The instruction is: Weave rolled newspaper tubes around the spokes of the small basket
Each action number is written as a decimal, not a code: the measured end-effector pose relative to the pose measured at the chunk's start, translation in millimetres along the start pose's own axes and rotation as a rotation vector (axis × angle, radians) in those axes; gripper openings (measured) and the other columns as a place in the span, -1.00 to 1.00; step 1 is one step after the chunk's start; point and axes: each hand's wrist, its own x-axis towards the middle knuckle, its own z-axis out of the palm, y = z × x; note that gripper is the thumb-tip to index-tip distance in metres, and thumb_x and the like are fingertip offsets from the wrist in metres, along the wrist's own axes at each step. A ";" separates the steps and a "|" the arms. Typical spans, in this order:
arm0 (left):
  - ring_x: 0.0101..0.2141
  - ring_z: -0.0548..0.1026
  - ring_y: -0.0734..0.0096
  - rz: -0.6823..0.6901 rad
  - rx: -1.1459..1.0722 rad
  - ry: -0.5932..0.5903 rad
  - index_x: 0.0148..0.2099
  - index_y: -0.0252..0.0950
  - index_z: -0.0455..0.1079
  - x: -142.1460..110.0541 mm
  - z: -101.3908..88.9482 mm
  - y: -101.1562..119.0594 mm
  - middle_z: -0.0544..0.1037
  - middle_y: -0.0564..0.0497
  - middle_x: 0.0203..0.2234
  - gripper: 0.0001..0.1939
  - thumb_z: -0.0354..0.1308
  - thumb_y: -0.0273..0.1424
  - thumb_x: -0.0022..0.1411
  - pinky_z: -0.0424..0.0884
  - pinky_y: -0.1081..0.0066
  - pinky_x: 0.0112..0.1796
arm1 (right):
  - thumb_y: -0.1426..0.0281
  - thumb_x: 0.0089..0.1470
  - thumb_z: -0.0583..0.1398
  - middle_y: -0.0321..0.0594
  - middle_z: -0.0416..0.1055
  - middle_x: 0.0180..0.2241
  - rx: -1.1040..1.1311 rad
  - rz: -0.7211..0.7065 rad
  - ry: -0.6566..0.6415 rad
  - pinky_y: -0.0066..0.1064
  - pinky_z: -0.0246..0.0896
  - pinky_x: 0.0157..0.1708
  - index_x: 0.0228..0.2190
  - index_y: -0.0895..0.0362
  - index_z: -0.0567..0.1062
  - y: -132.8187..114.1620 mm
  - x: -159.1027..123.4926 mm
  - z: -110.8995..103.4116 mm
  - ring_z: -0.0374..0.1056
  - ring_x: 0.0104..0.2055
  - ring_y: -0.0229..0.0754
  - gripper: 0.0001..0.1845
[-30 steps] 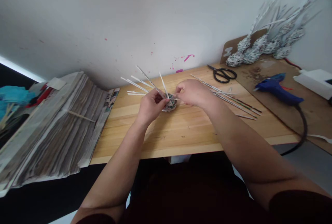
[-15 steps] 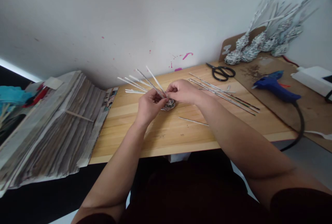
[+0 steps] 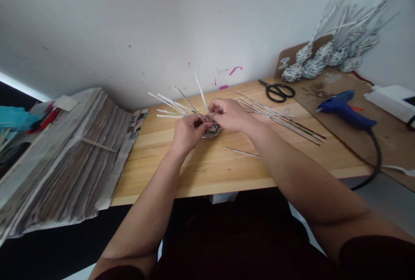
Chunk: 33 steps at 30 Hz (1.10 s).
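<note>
Between my hands, a small round weave of rolled paper [image 3: 211, 130] rests at the middle of the table, with several pale paper sticks [image 3: 170, 101] fanning out from it to the left and back. My left hand [image 3: 188, 133] is closed on the weave's left side, thumb and fingers pinching it near the base of the sticks. From the right, my right hand [image 3: 227, 114] pinches at the top of the weave, beside the foot of a white paper stick [image 3: 200, 87] that points up. My fingers hide part of the weave.
Loose paper sticks [image 3: 275, 115] lie to the right, and a single one [image 3: 241, 152] nearer the front. Black scissors [image 3: 277, 91] sit behind them. A blue glue gun [image 3: 346, 110] is on brown board, near several woven paper gourds [image 3: 303, 61]. Stacked newspapers [image 3: 74, 159] stand at left.
The white paper stick by my right hand has swung rightward and stands more upright. Both hands have shifted very slightly to the right and keep their hold.
</note>
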 end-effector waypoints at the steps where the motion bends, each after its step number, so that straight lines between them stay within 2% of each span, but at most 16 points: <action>1: -0.52 0.44 0.46 -0.006 -0.003 0.004 -0.35 -0.29 0.53 0.3 -0.4 -0.6 0.55 0.07 -0.55 -0.86 0.32 -0.31 0.12 0.31 0.45 -0.46 | 0.49 0.04 0.21 -0.39 0.40 -0.51 -0.008 -0.015 0.007 -0.42 -0.01 -0.43 -0.43 0.12 0.47 -1.0 -1.0 -0.8 0.19 -0.50 -0.32 -0.96; 4: -0.53 0.43 0.46 -0.025 -0.004 0.029 -0.34 -0.29 0.51 0.9 -0.8 -2.4 0.53 0.08 -0.56 -0.80 0.32 -0.26 0.11 0.31 0.45 -0.46 | 0.48 0.04 0.21 -0.35 0.43 -0.50 -0.058 -0.103 0.035 -0.40 -0.02 -0.41 -0.45 0.13 0.49 -3.9 -3.9 -2.2 0.22 -0.47 -0.30 -0.94; 7: -0.52 0.41 0.49 -0.014 0.039 0.047 -0.31 -0.30 0.53 0.5 0.6 -2.0 0.54 0.09 -0.54 -0.82 0.33 -0.29 0.09 0.29 0.47 -0.45 | 0.51 0.04 0.19 -0.27 0.48 -0.45 -0.188 -0.272 0.052 -0.37 0.02 -0.33 -0.46 0.13 0.51 -6.9 -6.1 -2.4 0.28 -0.38 -0.23 -0.90; 10: -0.52 0.38 0.50 -0.011 0.027 0.022 -0.31 -0.32 0.54 0.4 0.8 -0.2 0.55 0.07 -0.54 -0.83 0.29 -0.30 0.12 0.26 0.47 -0.45 | 0.52 0.08 0.18 -0.20 0.52 -0.39 -0.311 -0.388 0.035 -0.33 0.05 -0.24 -0.43 0.13 0.53 -10.1 -7.8 -3.8 0.32 -0.27 -0.15 -0.88; 12: -0.51 0.39 0.49 -0.005 -0.020 -0.034 -0.33 -0.33 0.53 2.0 -2.1 -0.2 0.56 0.05 -0.52 -0.82 0.31 -0.30 0.11 0.28 0.46 -0.44 | 0.48 0.14 0.17 -0.20 0.53 -0.37 -0.300 -0.352 0.059 -0.34 0.06 -0.25 -0.37 0.12 0.54 -11.5 -8.8 -6.9 0.34 -0.27 -0.15 -0.88; 16: -0.47 0.46 0.43 0.031 -0.106 -0.121 -0.38 -0.30 0.50 10.8 -15.4 -7.1 0.56 0.04 -0.52 -0.83 0.36 -0.31 0.08 0.35 0.43 -0.39 | 0.35 0.25 0.15 -0.21 0.52 -0.38 -0.234 -0.172 0.230 -0.36 0.05 -0.29 -0.30 0.13 0.55 -11.5 -9.1 -17.5 0.33 -0.33 -0.18 -0.82; 19: -0.46 0.47 0.42 0.063 -0.167 -0.101 -0.40 -0.29 0.47 17.0 -24.2 -16.3 0.56 0.03 -0.51 -0.84 0.37 -0.34 0.07 0.37 0.42 -0.39 | 0.20 0.29 0.13 -0.21 0.46 -0.46 -0.268 -0.096 0.314 -0.34 0.02 -0.32 -0.36 0.14 0.55 -10.2 -8.1 -24.6 0.30 -0.36 -0.17 -0.67; 23: -0.50 0.42 0.47 0.068 -0.221 -0.093 -0.39 -0.29 0.44 16.1 -26.4 -27.2 0.55 0.00 -0.47 -0.80 0.36 -0.30 0.12 0.34 0.44 -0.47 | 0.16 0.27 0.15 -0.20 0.42 -0.51 -0.368 -0.034 0.295 -0.32 -0.02 -0.34 -0.47 0.13 0.53 -8.6 -7.3 -28.8 0.28 -0.39 -0.16 -0.61; 28: -0.49 0.40 0.50 0.104 -0.249 -0.036 -0.39 -0.28 0.36 12.1 -25.2 -33.2 0.55 0.00 -0.44 -0.74 0.34 -0.27 0.16 0.35 0.45 -0.45 | 0.22 0.23 0.19 -0.16 0.49 -0.45 -0.399 -0.006 0.324 -0.30 0.03 -0.32 -0.43 0.13 0.56 -10.1 -9.8 -33.2 0.34 -0.37 -0.13 -0.70; 31: -0.51 0.37 0.51 0.111 -0.272 0.004 -0.40 -0.28 0.33 13.9 -25.6 -33.2 0.53 0.03 -0.47 -0.74 0.33 -0.28 0.16 0.32 0.46 -0.46 | 0.10 0.28 0.14 -0.15 0.50 -0.46 -0.350 0.009 0.347 -0.32 0.06 -0.33 -0.41 0.14 0.57 -6.4 -8.9 -38.5 0.36 -0.39 -0.14 -0.58; 33: -0.52 0.37 0.51 0.120 -0.284 0.014 -0.41 -0.28 0.33 15.8 -26.0 -33.8 0.50 0.05 -0.52 -0.74 0.32 -0.28 0.16 0.31 0.46 -0.46 | 0.05 0.35 0.02 -0.13 0.52 -0.46 -0.289 0.033 0.360 -0.34 0.09 -0.35 -0.38 0.16 0.58 -0.5 -5.1 -43.4 0.38 -0.39 -0.14 -0.46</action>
